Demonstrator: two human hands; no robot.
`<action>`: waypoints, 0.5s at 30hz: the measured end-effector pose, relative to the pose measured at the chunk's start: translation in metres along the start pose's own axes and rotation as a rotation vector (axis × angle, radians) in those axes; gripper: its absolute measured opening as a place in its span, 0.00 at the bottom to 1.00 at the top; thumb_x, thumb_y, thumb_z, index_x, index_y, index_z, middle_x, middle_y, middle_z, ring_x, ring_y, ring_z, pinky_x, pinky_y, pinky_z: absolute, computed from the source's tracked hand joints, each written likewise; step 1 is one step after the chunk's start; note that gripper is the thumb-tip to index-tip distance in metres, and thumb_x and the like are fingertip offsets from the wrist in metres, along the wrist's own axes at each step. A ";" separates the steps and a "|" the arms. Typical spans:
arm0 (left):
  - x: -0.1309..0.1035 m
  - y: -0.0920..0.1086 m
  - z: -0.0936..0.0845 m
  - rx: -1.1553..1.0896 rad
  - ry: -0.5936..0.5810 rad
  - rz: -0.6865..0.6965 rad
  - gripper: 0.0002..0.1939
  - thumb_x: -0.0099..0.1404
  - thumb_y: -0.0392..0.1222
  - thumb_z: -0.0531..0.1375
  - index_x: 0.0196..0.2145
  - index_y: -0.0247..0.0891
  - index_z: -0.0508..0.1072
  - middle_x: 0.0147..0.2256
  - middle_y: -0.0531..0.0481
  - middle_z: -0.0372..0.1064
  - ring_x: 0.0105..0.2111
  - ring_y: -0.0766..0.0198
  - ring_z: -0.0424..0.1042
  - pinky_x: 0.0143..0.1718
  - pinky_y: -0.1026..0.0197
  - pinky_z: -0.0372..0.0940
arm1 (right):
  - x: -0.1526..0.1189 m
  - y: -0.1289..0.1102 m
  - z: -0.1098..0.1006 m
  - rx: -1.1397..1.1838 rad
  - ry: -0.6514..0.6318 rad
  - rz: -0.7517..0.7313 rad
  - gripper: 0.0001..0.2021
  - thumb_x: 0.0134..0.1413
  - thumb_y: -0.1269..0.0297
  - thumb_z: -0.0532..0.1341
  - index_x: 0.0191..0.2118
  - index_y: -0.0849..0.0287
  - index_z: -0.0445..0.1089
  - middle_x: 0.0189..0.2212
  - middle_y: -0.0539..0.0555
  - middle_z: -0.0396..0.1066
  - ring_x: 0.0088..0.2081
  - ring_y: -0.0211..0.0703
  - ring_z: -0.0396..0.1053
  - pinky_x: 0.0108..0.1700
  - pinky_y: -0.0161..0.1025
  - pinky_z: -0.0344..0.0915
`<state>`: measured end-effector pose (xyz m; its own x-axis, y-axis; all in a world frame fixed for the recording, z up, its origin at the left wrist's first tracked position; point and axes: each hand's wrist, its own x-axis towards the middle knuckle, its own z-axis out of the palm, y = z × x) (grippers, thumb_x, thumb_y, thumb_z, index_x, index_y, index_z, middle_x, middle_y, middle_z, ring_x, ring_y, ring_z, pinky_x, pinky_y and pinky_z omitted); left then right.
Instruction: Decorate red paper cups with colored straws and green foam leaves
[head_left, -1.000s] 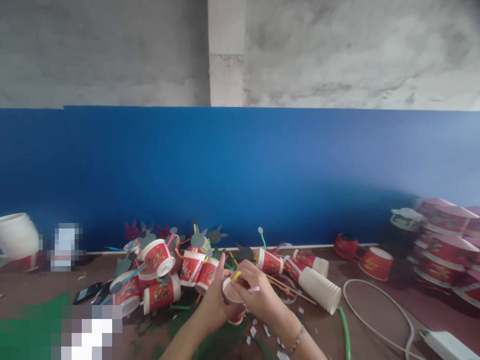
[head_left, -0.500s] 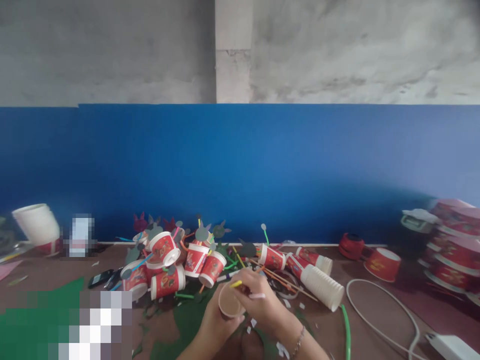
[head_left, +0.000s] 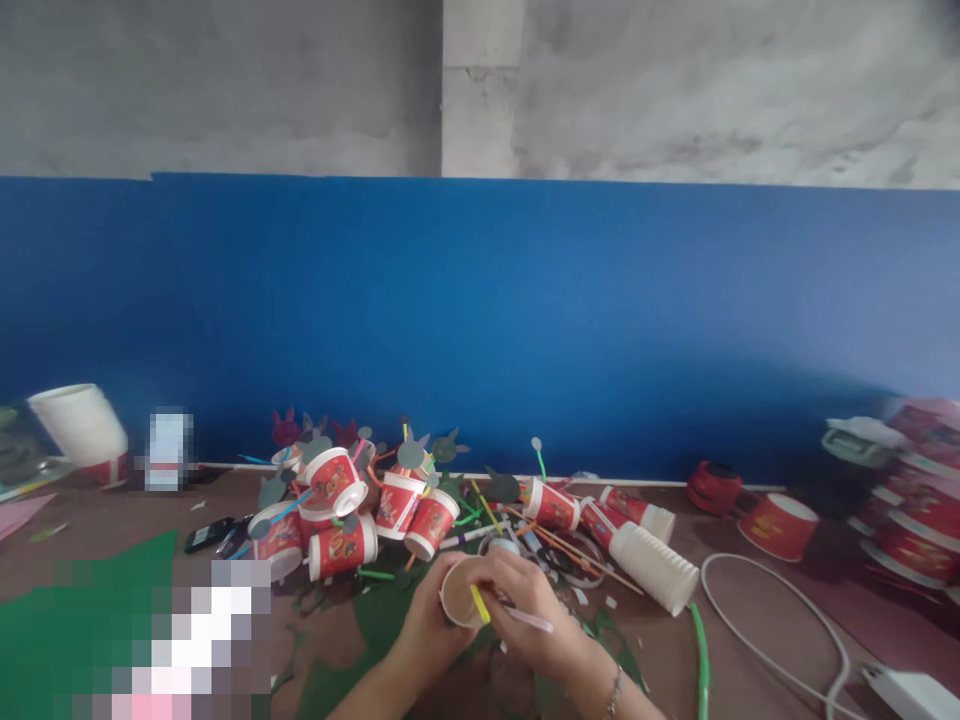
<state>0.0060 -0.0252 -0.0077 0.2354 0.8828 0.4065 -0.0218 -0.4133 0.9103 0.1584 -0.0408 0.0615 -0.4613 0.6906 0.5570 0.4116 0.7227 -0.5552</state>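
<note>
My left hand is closed around a paper cup, whose open mouth tilts up toward me. My right hand is bent over the cup's right side, its fingertips at the mouth. From under its fingers sticks out a thin white rod, its other end hidden. A short yellow straw crosses the cup's right rim beside those fingers; whether they grip it is hard to see. Just beyond the hands lies a roll of clear tape, partly hidden.
Red paper cups with straws and paper animal shapes are heaped at left centre. A cup stack lies on its side to the right. A white cable loops near it. Green paper lies at left; scraps litter the brown table.
The yellow straw has swung down over the cup's near right rim. My right hand has shifted slightly, showing more of the white rod. The whole view has tilted a little downward.
</note>
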 end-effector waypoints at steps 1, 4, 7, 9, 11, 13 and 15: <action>0.000 -0.001 0.000 0.002 -0.006 0.005 0.20 0.48 0.30 0.62 0.41 0.38 0.66 0.36 0.50 0.71 0.35 0.60 0.70 0.37 0.61 0.66 | 0.000 0.000 0.000 -0.010 0.005 -0.008 0.10 0.54 0.77 0.53 0.37 0.58 0.67 0.30 0.52 0.67 0.29 0.37 0.64 0.32 0.33 0.61; -0.002 0.001 0.000 0.016 -0.007 0.007 0.19 0.48 0.29 0.60 0.40 0.37 0.67 0.37 0.49 0.70 0.36 0.60 0.70 0.38 0.60 0.65 | -0.001 -0.001 0.002 -0.037 -0.006 -0.039 0.09 0.55 0.77 0.52 0.36 0.58 0.67 0.30 0.53 0.67 0.30 0.38 0.65 0.32 0.34 0.62; -0.003 0.006 -0.001 0.015 -0.022 0.006 0.19 0.48 0.28 0.59 0.40 0.37 0.67 0.37 0.49 0.70 0.37 0.59 0.70 0.39 0.59 0.65 | -0.001 -0.001 0.005 -0.047 -0.045 -0.067 0.09 0.57 0.76 0.52 0.36 0.57 0.66 0.31 0.53 0.69 0.32 0.39 0.66 0.35 0.34 0.63; -0.003 0.006 -0.001 0.005 -0.019 0.009 0.19 0.48 0.28 0.59 0.40 0.38 0.66 0.36 0.50 0.70 0.37 0.59 0.70 0.39 0.59 0.65 | -0.001 -0.001 0.007 -0.055 -0.041 -0.092 0.08 0.57 0.75 0.52 0.37 0.57 0.65 0.32 0.53 0.69 0.33 0.39 0.66 0.36 0.35 0.63; -0.003 0.005 -0.001 0.008 -0.010 0.004 0.20 0.48 0.29 0.60 0.41 0.38 0.66 0.37 0.49 0.70 0.37 0.58 0.70 0.39 0.59 0.65 | -0.002 0.001 0.008 -0.068 0.000 -0.103 0.09 0.57 0.76 0.51 0.37 0.57 0.65 0.31 0.53 0.68 0.31 0.39 0.65 0.34 0.34 0.62; -0.003 0.004 -0.001 0.018 -0.013 -0.004 0.20 0.48 0.30 0.61 0.41 0.38 0.66 0.37 0.49 0.70 0.37 0.58 0.70 0.40 0.59 0.65 | -0.002 0.002 0.009 -0.071 0.047 -0.111 0.09 0.57 0.76 0.51 0.36 0.57 0.65 0.29 0.52 0.67 0.29 0.38 0.65 0.32 0.33 0.62; -0.004 0.004 0.000 0.023 -0.019 -0.019 0.20 0.49 0.32 0.62 0.41 0.38 0.66 0.38 0.48 0.70 0.38 0.57 0.70 0.41 0.58 0.65 | -0.001 0.001 0.011 -0.060 0.061 -0.134 0.09 0.57 0.76 0.51 0.36 0.57 0.65 0.29 0.52 0.68 0.29 0.38 0.65 0.32 0.33 0.62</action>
<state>0.0048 -0.0305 -0.0056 0.2542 0.8863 0.3870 0.0048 -0.4013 0.9159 0.1508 -0.0416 0.0536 -0.4677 0.5871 0.6607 0.3970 0.8074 -0.4363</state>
